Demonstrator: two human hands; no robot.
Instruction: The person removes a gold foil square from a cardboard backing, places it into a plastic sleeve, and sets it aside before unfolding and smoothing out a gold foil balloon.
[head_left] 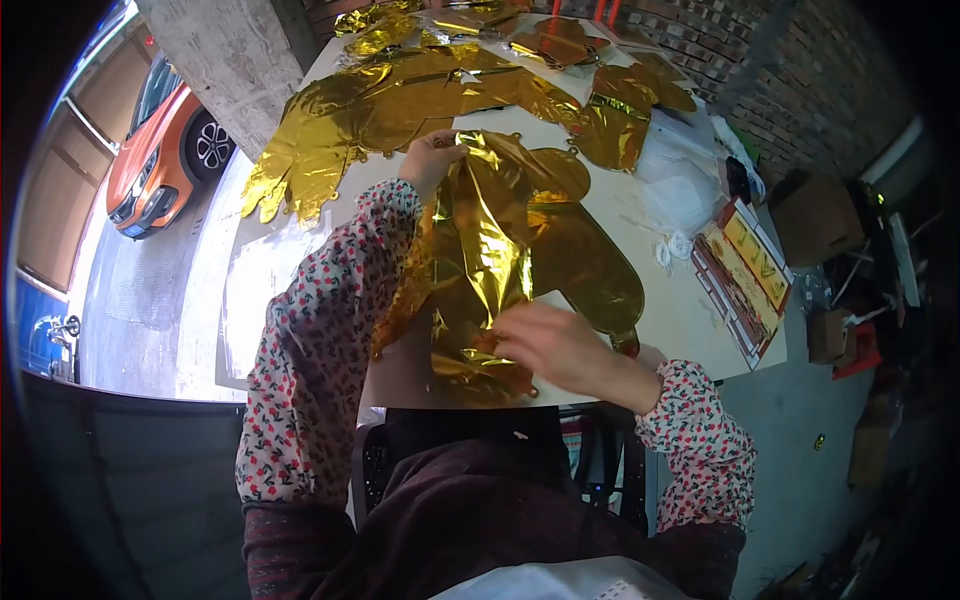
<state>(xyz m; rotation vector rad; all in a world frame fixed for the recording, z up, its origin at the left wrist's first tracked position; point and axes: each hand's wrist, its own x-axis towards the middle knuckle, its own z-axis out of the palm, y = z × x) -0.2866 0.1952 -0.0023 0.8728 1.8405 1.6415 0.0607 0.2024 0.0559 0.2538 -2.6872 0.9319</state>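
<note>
A shiny gold foil sheet (495, 245) lies creased on the table in front of me, its near end close to the table's front edge. My left hand (433, 160) pinches its far upper edge, with the fingers closed on the foil. Lower down, my right hand (550, 343) is over the near part of the foil, fingers bent together; the fingertips touch the foil, but whether they grip it is hard to see. To the right of the creased part, a smooth rounded gold foil piece (585, 258) spreads out.
More flat gold foil shapes (400, 95) cover the far side of the white table (690, 325). At the right are clear plastic bags (680, 165) and a printed red and yellow packet (745, 280). An orange car (160, 160) stands beyond the left side.
</note>
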